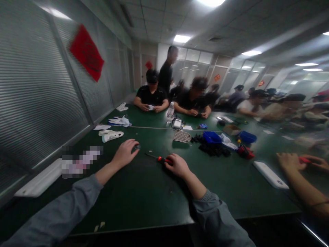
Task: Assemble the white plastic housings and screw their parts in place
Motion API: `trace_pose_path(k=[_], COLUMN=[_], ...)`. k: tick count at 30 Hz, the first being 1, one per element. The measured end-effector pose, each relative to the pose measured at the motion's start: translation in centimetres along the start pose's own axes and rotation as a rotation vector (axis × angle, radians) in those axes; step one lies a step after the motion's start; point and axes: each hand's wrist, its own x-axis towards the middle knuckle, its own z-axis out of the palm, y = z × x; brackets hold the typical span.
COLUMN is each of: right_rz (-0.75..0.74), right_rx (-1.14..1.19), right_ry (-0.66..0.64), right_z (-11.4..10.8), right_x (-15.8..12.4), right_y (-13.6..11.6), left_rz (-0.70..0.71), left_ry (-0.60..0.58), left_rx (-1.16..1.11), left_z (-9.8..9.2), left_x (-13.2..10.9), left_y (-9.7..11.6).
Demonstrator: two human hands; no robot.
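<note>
My left hand [125, 152] rests on the green table [144, 192] with its fingers curled over a small dark round part [137, 146]. My right hand [177, 165] is closed round the red-and-black handle of a screwdriver [160, 159], whose thin shaft points left along the table toward my left hand. Both arms wear grey sleeves. About a hand's width of table separates the two hands.
White gloves [111, 134] lie at the left. A beige mesh piece [182, 136], blue bins [212, 137], black parts [212, 149] and a water bottle [170, 112] sit mid-table. A white flat device [270, 174] lies right, beside a co-worker's hands [293, 162]. Several people sit along the far edge.
</note>
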Motion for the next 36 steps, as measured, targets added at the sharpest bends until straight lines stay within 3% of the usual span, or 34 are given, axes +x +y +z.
trace_pose_path(k=[2, 5, 9, 12, 16, 21, 24, 36], right_rz=[0.069, 0.173, 0.294, 0.303, 0.133, -0.217, -0.354, -0.362], right_rx=[-0.027, -0.061, -0.143, -0.239, -0.175, 0.082, 0.121, 0.074], right_ry=[0.043, 0.088, 0.124, 0.164, 0.259, 0.088, -0.038, -0.184], right_z=[-0.1, -0.2, -0.3, -0.1, 0.3, 0.9, 0.9, 0.6], right_x=[0.1, 0.2, 0.4, 0.7, 0.7, 0.0, -0.2, -0.5], right_y=[1.2, 3.1, 5.2, 5.7, 3.2, -2.9, -4.9, -4.5], left_rz=[0.138, 0.29, 0.32, 0.273, 0.227, 0.223, 0.217, 0.176], left_ry=[-0.04, -0.132, -0.183, -0.149, -0.114, -0.105, -0.094, -0.178], left_rx=[-0.105, -0.237, -0.326, -0.321, -0.343, -0.387, -0.386, -0.375], left_z=[0.8, 1.4, 1.4, 1.4, 1.6, 2.0, 2.5, 2.4], left_x=[-2.7, -5.2, -5.7, -5.3, -5.1, -5.2, -5.2, -4.8], left_y=[3.3, 6.1, 6.8, 6.4, 6.1, 6.0, 5.8, 5.1])
